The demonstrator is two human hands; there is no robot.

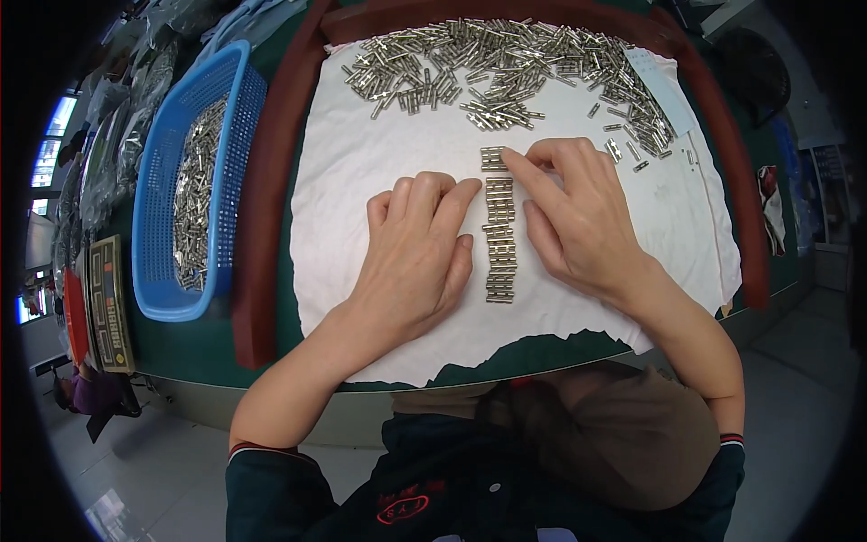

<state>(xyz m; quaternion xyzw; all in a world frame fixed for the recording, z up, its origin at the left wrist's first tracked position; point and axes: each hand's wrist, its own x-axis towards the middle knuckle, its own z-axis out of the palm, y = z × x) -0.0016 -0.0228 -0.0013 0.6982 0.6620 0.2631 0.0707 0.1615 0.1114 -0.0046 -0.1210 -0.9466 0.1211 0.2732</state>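
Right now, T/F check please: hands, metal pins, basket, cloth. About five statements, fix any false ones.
1. The blue basket stands to the left of the white cloth. True.
2. The left hand is inside the basket. False: it is over the cloth, left of the column of metal pins.
3. The right hand has its index fingertip at the far end of that column. True.
4. The big loose pile of pins lies along the cloth's near edge. False: it spreads along the far side.
5. The basket has metal pieces in it. True.
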